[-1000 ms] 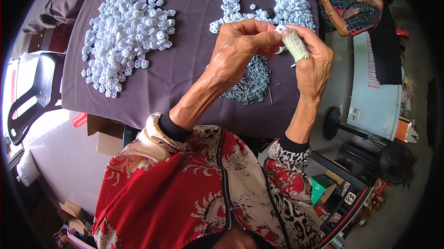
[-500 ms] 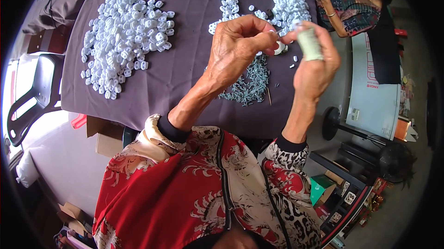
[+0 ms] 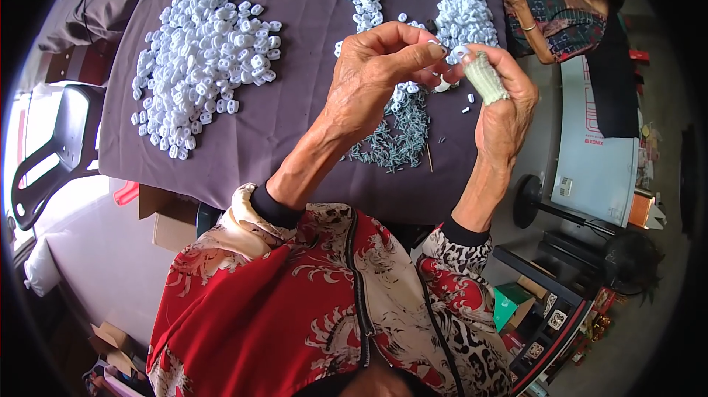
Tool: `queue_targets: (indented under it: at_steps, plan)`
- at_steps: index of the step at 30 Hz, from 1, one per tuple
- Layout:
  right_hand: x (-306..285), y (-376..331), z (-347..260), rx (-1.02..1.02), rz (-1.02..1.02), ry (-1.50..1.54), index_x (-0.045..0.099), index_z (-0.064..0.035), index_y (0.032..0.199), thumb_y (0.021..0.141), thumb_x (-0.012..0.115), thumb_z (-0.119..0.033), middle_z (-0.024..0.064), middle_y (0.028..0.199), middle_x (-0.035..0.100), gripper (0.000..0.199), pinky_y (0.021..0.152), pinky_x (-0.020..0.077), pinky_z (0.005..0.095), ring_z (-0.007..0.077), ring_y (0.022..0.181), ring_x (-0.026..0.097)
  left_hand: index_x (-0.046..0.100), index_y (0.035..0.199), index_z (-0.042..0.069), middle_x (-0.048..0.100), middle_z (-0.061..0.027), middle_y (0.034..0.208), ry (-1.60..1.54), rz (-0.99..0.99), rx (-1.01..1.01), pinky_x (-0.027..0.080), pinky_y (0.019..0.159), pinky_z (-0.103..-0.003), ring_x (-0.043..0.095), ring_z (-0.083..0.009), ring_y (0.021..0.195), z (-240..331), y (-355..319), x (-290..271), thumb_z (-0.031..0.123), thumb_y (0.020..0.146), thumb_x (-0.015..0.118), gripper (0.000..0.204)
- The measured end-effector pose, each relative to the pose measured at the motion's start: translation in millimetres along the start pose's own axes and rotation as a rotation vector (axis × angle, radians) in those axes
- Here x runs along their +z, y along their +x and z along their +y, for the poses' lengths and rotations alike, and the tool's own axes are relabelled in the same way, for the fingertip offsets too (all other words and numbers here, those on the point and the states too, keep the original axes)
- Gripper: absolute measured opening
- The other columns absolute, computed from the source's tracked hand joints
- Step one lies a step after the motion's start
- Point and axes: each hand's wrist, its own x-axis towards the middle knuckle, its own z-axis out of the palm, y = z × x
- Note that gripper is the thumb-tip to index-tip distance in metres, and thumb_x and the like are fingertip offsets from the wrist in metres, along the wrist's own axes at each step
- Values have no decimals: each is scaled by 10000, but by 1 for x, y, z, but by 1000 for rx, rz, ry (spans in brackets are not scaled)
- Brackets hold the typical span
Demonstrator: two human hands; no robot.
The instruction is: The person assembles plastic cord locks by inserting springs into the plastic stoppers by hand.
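Both of my hands are raised close together above the table. My right hand [image 3: 505, 98] pinches a small white plastic piece [image 3: 459, 53] between thumb and forefinger; its thumb wears a pale green knitted finger cover [image 3: 484, 77]. Just left of it, my left hand [image 3: 376, 72] has thumb and forefinger pressed together, and what lies between their tips is too small to make out. Below the hands spreads a heap of small grey-green pin-like parts [image 3: 394, 139]. More white pieces lie partly hidden behind my fingers.
A dark cloth covers the table [image 3: 302, 154]. On it lie a big heap of white plastic pieces [image 3: 210, 58], a smaller group [image 3: 365, 6], a far-right heap [image 3: 466, 17] and a thin stick [image 3: 430, 155]. Another person [image 3: 557, 10] sits at the far right.
My right hand has turned slightly, and the white piece at its fingertips now shows clearly. The left hand stays nearly where it was, fingertips still pinched.
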Motion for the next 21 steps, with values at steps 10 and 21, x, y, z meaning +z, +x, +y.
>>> queue_targets:
  at_steps: [10, 21]
  plan:
    - [6, -1, -2, -119, -61, -176, 615, -13, 921, 758, 568, 14, 36, 793, 629, 172, 624, 450, 200, 77, 706, 580, 592, 862, -22, 618, -86, 775, 44, 0, 3, 504, 692, -289, 605, -144, 690, 0, -1, -1, 87, 798, 601, 126]
    - [2, 2, -5, -200, -117, -142, 618, 1, 906, 750, 567, 30, 49, 800, 630, 167, 631, 460, 204, 86, 709, 585, 600, 844, -12, 618, -85, 718, 63, 11, 11, 486, 653, -261, 593, -141, 647, 6, -5, 4, 97, 792, 602, 120]
